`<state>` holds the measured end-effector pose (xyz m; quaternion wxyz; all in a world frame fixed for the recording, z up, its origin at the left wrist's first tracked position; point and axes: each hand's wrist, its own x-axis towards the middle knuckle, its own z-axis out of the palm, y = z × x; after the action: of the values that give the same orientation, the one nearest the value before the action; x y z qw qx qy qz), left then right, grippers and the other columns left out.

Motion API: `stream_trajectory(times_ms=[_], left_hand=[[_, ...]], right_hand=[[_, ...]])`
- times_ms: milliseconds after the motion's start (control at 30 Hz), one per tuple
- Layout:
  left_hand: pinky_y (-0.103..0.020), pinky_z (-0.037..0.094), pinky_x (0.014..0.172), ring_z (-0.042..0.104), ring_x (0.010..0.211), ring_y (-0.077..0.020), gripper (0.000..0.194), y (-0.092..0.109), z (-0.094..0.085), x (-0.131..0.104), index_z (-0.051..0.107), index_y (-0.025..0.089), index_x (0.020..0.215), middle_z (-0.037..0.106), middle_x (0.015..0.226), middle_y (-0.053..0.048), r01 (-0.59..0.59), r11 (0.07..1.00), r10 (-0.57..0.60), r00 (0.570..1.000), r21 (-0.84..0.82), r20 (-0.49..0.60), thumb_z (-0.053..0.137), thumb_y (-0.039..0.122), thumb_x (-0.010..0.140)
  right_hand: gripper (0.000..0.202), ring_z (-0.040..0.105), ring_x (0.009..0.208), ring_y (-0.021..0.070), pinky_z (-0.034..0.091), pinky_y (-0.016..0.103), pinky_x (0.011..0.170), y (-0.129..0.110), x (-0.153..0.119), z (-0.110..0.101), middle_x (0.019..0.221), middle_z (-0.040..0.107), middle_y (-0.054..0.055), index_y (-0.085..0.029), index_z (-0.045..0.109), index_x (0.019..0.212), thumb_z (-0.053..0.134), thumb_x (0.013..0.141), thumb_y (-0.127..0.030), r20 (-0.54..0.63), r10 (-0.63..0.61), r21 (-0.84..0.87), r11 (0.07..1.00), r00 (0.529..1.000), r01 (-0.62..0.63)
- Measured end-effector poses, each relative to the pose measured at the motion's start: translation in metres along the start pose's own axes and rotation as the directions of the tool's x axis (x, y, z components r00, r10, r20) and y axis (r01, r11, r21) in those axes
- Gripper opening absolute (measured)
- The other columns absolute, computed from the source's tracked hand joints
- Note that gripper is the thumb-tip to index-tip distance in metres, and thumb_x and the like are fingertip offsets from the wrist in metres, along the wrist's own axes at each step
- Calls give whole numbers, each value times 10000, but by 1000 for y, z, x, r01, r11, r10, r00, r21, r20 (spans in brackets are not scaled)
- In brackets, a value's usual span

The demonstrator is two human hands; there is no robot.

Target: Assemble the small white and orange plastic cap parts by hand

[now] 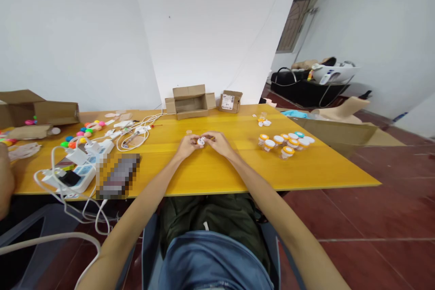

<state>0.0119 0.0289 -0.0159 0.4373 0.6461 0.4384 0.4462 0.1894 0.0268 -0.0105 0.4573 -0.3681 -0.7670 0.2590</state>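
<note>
Nearest the head camera, blue shirt (pixel 214 258) over dark trousers (pixel 210 210), then bare forearms stretched across the yellow table (pixel 210 174). Held over the middle of the tabletop, between both hands: a small white piece (pixel 200 141) with a touch of orange, too small to make out in detail.

Apparently fingertip work on that piece. To do it well, probably best to steady with one hand and make small adjustments with the other, press evenly rather than hard, and stay low over the wood in case of a slip. Wise, too, to uncover the edge now and then for a look at the alignment.

On the left hand (pixel 187 146), thumb and fingers nearly together, pinched on the piece from the left. On the right hand (pixel 219 142), fingers bent, tips drawn close, seemingly clamped on the same piece from the right; impossible to tell exactly how many tips touch. Hardly any gap between the two sets of fingertips.

Just beyond the left hand, a clear cap (pixel 189 132). Well apart to the right, a cluster of jars (pixel 287 151), mostly orange-rimmed; behind, loose parts (pixel 267 123).
</note>
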Motion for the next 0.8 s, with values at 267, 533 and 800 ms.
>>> stream_trajectory(times_ms=[267, 533, 800], left_hand=[[-263, 534, 710, 680, 680, -162, 371, 1, -1, 0, 759, 166, 899, 741, 733, -9, -2, 1000, 1, 1000, 12, 16, 853, 159, 541], [-275, 531, 711, 673, 680, -167, 368, 0, -2, -1, 745, 169, 879, 726, 710, -8, -4, 1000, 4, 1000, -6, 25, 860, 193, 531], [-288, 546, 733, 689, 699, -176, 362, 0, -2, 0, 745, 169, 876, 734, 724, -12, -4, 1000, 4, 999, -20, 33, 858, 190, 532]], right_hand=[[201, 715, 848, 177, 544, 274, 755, -2, 0, -2, 901, 783, 32, -227, 783, 899, 646, 814, -106, 18, 5, 4, 1000, 1000, -5], [185, 716, 838, 184, 540, 278, 756, -3, -1, -4, 880, 783, 30, -230, 782, 877, 653, 812, -114, 19, -16, -25, 1000, 1000, 16], [230, 706, 821, 188, 534, 286, 782, -4, -3, -5, 868, 784, 29, -239, 792, 898, 615, 820, -114, 31, -63, -57, 996, 998, 65]])
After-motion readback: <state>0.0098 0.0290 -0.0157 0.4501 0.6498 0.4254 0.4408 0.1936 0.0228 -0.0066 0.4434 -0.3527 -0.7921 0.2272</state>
